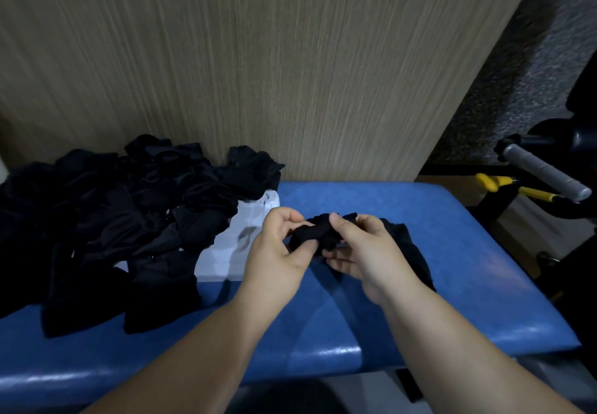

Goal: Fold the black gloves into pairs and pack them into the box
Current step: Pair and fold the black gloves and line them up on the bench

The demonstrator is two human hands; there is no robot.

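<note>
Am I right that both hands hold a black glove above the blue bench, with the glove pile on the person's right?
Not quite: the head view shows the glove pile on the person's left. The rest holds.

Dim, bluish indoor light fell from above, leaving pale glare streaks along the front lip of the blue padded bench [339, 350] and soft forearm shadows across it. The pile of black gloves [106, 219] and the held black glove [315, 232] sank into near-featureless dark. The wood-grain panel [290, 58] looked smeared, and straight edges bowed toward the frame's corners.
</note>
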